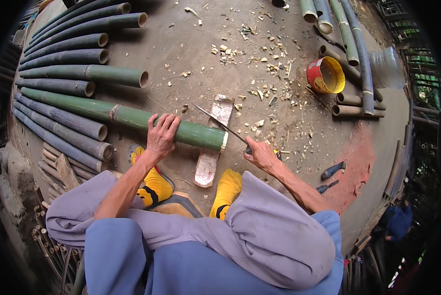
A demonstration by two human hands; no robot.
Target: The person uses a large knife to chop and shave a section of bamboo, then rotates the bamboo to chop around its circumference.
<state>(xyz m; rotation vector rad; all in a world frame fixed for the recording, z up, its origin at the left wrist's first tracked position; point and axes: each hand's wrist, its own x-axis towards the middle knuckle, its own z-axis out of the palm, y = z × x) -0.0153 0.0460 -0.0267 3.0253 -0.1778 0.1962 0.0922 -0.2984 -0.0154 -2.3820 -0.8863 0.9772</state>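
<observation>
A thick green bamboo pole (136, 119) lies across in front of me, its right end resting on a chipped wooden block (208, 164). My left hand (162, 135) presses down on the pole from above, fingers bent over its curve. At the right end, the pole's cut rim looks pale and freshly trimmed. My right hand (262, 154) is closed round the dark handle of a long-bladed knife (221, 124). Its narrow blade points up and left, over the block and just beyond the pole's end. Whether the blade touches the pole I cannot tell.
Several bamboo poles (82, 73) lie side by side at left; more poles (350, 29) lie at upper right. A red and yellow bucket (326, 75) stands near them. Wood chips (259, 64) litter the floor. Two dark tools (333, 170) lie at right. My yellow-socked feet (227, 191) flank the block.
</observation>
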